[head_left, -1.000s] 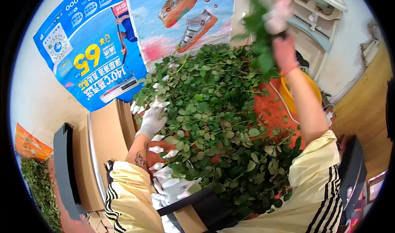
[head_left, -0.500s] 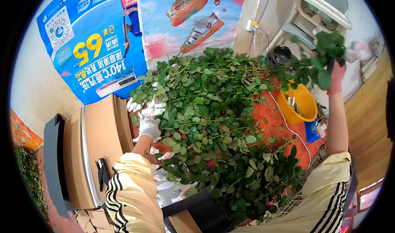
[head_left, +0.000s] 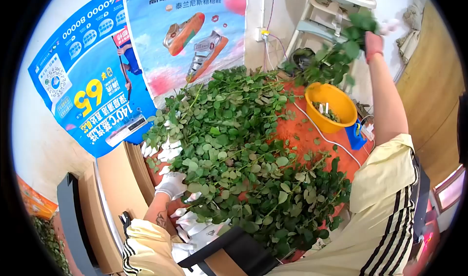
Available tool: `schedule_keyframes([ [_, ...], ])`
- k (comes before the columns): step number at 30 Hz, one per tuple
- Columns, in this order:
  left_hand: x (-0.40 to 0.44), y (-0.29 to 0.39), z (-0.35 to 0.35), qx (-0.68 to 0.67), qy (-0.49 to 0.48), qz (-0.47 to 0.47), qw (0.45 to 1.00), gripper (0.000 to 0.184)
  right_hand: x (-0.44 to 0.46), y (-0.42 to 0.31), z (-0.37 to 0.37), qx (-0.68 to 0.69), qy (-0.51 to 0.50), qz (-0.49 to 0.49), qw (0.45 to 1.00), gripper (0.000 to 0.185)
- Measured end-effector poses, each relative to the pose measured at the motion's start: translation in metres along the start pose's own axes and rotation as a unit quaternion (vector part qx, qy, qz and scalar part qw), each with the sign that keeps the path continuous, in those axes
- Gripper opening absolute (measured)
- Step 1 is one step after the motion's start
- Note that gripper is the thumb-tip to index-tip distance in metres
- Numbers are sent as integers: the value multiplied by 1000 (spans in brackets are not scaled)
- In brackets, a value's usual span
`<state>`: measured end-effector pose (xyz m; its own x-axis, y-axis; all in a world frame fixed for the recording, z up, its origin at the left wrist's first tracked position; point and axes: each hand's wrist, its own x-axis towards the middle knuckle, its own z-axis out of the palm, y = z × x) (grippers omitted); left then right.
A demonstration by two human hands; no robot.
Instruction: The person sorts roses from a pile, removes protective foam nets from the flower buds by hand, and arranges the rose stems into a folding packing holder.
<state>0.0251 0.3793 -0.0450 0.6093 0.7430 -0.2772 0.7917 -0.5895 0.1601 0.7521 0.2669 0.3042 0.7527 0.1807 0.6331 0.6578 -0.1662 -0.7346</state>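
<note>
The pile of leafy stems (head_left: 229, 149) covers much of the red surface (head_left: 304, 135); its near edge runs behind a black flap (head_left: 243, 249), and most single stems are buried. The bunch (head_left: 353, 49) is blurred, its pale far end too smeared to identify. Foliage is green, with lighter undersides showing; white bud-shaped pieces (head_left: 170, 150) line the pile's left side. The bunch hangs raised beyond the yellow basin (head_left: 343, 103). Of the hands, the right hand (head_left: 374, 46), pink-gloved, is closed around the bunch; the left hand (head_left: 170, 183), white-gloved, lies at the pile's left edge, fingers obscured, grip undeterminable. Compared with half a second earlier, the view has swung, and the bunch sits more directly behind the basin.
</note>
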Motion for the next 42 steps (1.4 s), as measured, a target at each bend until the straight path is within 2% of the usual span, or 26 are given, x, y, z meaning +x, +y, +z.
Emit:
schedule_keyframes([
  [3,-5,-1,-1,-16,-28,-17,999,35,-42,-59,-45,87,127,-75,985,34],
  [4,-2,-4,4,-11,-28,-14,999,35,-30,-46,-44,-13,128,-137,982,34],
  [5,1,-7,10,-3,-31,-9,999,35,-30,-35,-43,-41,144,-166,975,33],
  [8,7,15,0,32,-15,17,999,35,-56,-36,-42,-22,193,-263,945,36],
  [9,-1,25,-1,51,-25,25,998,36,-72,-42,-50,-69,145,-295,942,35],
  [11,-3,30,23,68,-83,93,990,41,-130,-90,-52,66,55,-341,936,37],
  [12,-10,47,21,66,-123,73,987,43,-158,-115,-51,140,-1,-354,925,40],
  [13,-12,56,11,66,-162,56,983,46,-170,-122,-54,36,-22,-350,936,45],
  [15,10,34,-8,-22,-215,38,976,50,-208,-111,-38,-110,-33,-405,907,56],
  [17,22,27,-41,-10,-175,-21,984,49,-209,-83,-26,-125,-86,-468,870,66],
  [19,49,-4,-33,-126,25,-91,988,47,-222,-71,-18,-144,-135,-503,842,69],
  [20,64,-17,-28,-88,60,-85,991,46,-232,-72,-14,-140,-124,-536,823,69],
  [21,74,-24,-22,-50,92,-77,992,45,-240,-71,-9,-143,-126,-548,814,69],
  [22,81,-28,-12,-12,145,-31,989,49,-248,-70,-5,-147,-131,-556,808,68],
  [23,88,-27,-10,-14,143,-30,989,49,-256,-69,-2,-151,-133,-564,801,68],
  [27,121,-14,2,93,140,-144,975,65,-272,-50,1,-138,-173,-542,811,70],
  [29,124,-2,-14,112,72,-195,972,65,-270,-40,-5,-151,-201,-534,808,70],
  [30,130,-2,-12,108,91,-219,965,58,-270,-35,-8,-157,-211,-530,806,70],
  [32,132,2,-13,115,90,-236,961,56,-270,-25,-6,-116,-179,-538,816,74],
  [34,127,11,-18,112,99,-268,952,53,-267,-15,-7,-131,-158,-552,808,75],
  [37,141,-7,4,127,98,-215,963,53,-279,-16,-14,-140,-163,-533,818,75],
  [39,133,-2,-10,81,94,-252,960,57,-285,-14,-16,-131,-162,-515,831,74],
  [41,125,5,-27,64,-34,-227,971,59,-287,-14,-15,-143,-176,-530,817,74],
  [42,128,-2,-20,110,-5,-191,975,64,-286,-11,-13,-126,-180,-532,818,74],
])
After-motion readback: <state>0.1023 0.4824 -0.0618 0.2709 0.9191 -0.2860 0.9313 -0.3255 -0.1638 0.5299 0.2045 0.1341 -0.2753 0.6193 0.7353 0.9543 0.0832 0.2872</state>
